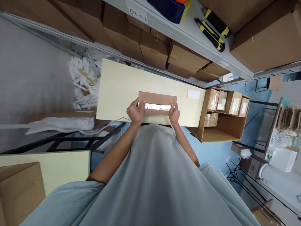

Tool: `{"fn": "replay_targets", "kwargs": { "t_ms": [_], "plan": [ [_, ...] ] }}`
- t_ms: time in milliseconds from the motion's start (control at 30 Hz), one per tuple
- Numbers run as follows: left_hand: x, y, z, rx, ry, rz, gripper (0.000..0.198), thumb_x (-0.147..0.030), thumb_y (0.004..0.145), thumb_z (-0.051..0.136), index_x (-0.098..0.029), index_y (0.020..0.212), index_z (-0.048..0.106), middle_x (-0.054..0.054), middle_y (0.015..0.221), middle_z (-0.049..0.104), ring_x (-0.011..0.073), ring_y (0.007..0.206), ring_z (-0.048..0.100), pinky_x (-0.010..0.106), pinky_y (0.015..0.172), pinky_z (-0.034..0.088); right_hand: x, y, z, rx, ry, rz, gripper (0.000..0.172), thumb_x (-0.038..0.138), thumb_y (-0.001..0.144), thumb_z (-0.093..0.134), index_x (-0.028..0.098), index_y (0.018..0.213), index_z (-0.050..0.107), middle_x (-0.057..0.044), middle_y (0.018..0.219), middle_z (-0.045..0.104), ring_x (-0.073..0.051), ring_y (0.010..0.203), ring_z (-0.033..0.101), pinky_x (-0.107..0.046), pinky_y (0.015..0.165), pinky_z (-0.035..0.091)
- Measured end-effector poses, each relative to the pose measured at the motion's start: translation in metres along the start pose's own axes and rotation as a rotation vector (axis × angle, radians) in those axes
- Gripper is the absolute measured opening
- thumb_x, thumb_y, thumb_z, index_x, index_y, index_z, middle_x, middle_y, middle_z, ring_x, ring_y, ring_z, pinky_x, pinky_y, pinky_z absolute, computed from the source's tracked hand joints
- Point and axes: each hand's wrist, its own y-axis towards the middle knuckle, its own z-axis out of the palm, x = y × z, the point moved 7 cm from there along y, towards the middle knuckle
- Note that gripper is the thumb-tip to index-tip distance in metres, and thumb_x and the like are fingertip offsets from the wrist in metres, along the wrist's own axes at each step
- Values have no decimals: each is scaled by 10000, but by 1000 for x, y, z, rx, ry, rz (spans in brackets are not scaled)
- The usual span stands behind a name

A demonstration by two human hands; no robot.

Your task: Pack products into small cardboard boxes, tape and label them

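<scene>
At the lower left of the frame, a large brown carton (22, 191) stands on a pale board (66, 169). Right of it and higher, a heap of white scraps (86, 83) lies beside the left end of a pale yellow table (117, 84).

At centre, the left hand (136, 112) grips the left end of a small cardboard box (157, 97), thumb on its near face. The box is over the table, near its lower edge; whether it touches the top cannot be told. A strip of shiny tape (157, 107) runs lengthwise along it. The right hand (174, 114) grips the box's right end, thumb also on the near face.

Along the top, a shelf (188, 28) bears a blue and yellow object (172, 11), cut off by the frame, and, further right, two box cutters (216, 22). A white slip (193, 94) lies near the table's right end. Just right, an open carton (222, 135) contains several small taped boxes (234, 102). At the far right lies a white roll (279, 177).
</scene>
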Motion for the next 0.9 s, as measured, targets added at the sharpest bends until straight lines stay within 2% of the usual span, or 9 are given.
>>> {"fn": "replay_targets", "kwargs": {
  "t_ms": [133, 200, 300, 367, 400, 533, 667, 767, 900],
  "plan": [
    [6, 9, -7, 37, 27, -4, 478, -511, 1110, 595, -163, 1325, 842, 128, 1097, 855, 313, 1068, 772, 391, 1000, 566, -1, 2, -5, 13, 17, -21, 701, 501, 1233, 124, 188, 1711, 530, -178, 1485, 815, -373, 1345, 791, -523, 1171, 607],
    [4, 10, -5, 39, 38, -9, 486, -472, 1113, 571, -135, 1374, 806, 162, 1136, 856, 339, 1136, 780, 418, 1043, 578, 3, 4, -6, -3, -9, -34, 756, 524, 1229, 141, 97, 1774, 445, -239, 1594, 748, -389, 1450, 745, -532, 1227, 578],
    [1, 8, 3, 33, 11, -26, 593, -514, 1099, 602, -107, 1520, 695, 232, 1331, 828, 414, 1296, 765, 518, 1160, 581, 12, 5, -4, -83, -72, -70, 929, 639, 1211, 285, -53, 1830, 256, -346, 1811, 507, -419, 1667, 576, -540, 1337, 498],
    [-1, 7, 10, 59, -11, -18, 662, -581, 1065, 661, -117, 1537, 663, 253, 1410, 799, 457, 1328, 756, 588, 1204, 575, 13, 7, -2, -88, -91, -80, 1014, 693, 1195, 358, -63, 1847, 183, -358, 1866, 410, -424, 1696, 545, -541, 1338, 504],
    [-1, 7, 12, 80, -14, -12, 661, -593, 1052, 677, -126, 1520, 668, 253, 1407, 798, 470, 1320, 757, 614, 1207, 576, 11, 7, -1, -69, -89, -75, 1005, 691, 1196, 364, -46, 1854, 181, -352, 1854, 437, -419, 1668, 580, -544, 1315, 528],
    [5, 11, 9, 172, 10, 50, 462, -495, 1064, 630, -171, 1373, 745, 209, 1288, 822, 440, 1291, 760, 587, 1183, 604, 0, 7, -16, -28, -51, -125, 785, 597, 1214, 391, 42, 1765, 459, -288, 1676, 676, -357, 1458, 739, -492, 1227, 600],
    [3, 15, -7, 201, 93, 117, 333, -339, 1021, 649, -179, 1263, 812, 184, 1260, 802, 386, 1273, 767, 512, 1173, 614, -5, 2, -40, -85, -30, -152, 511, 519, 1174, 567, 112, 1415, 762, -211, 1445, 777, -258, 1123, 802, -380, 1074, 645],
    [-6, 16, -22, 178, 97, 97, 370, -320, 1001, 689, -181, 1312, 833, 175, 1279, 802, 381, 1217, 797, 525, 1156, 626, 3, -1, -48, -92, -17, -172, 368, 446, 1154, 612, 154, 1244, 817, -134, 1233, 798, -227, 1012, 782, -352, 1020, 642],
    [-30, 25, -44, 119, -63, 187, 452, -324, 991, 704, -205, 1409, 830, 148, 1424, 807, 330, 1163, 836, 479, 1150, 648, 23, -6, -54, -156, 100, -269, 348, 417, 1125, 636, 159, 1277, 814, -126, 1219, 792, -229, 1026, 790, -344, 968, 657]
  ]
}}
